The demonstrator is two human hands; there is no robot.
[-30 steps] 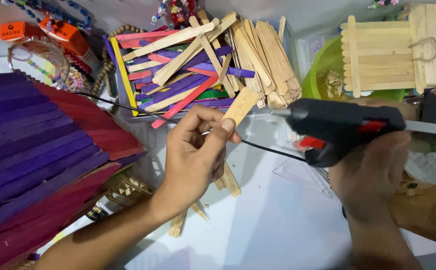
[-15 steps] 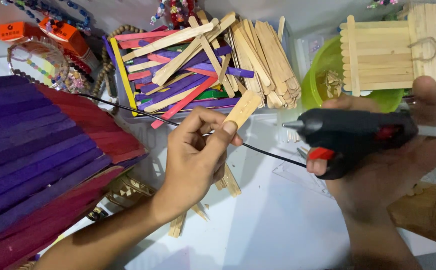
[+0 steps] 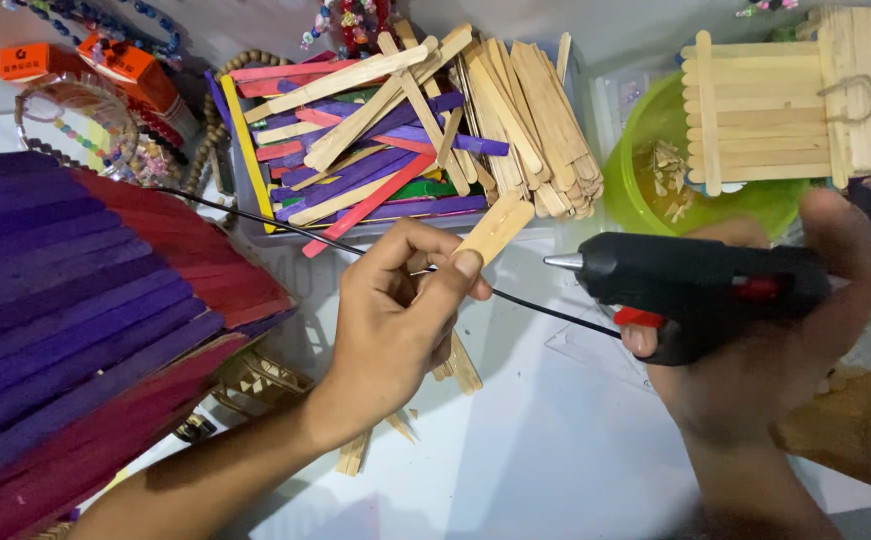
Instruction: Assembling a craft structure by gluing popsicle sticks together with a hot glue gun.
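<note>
My left hand pinches a short plain wooden craft stick between thumb and fingers, its free end pointing up and right. My right hand grips a black hot glue gun with a red trigger. Its metal nozzle points left, a little to the right of the stick and apart from it. The gun's thin black cord runs from under the gun leftward behind my left hand.
A tray of plain and coloured craft sticks lies behind my hands. A purple and red stick fan fills the left. A green bowl, a wooden stick panel, orange boxes and beads stand at the back. Loose sticks lie below my left hand.
The glue gun has drawn back to the right, away from the stick, and lowered slightly. My left hand has kept the stick nearly in place.
</note>
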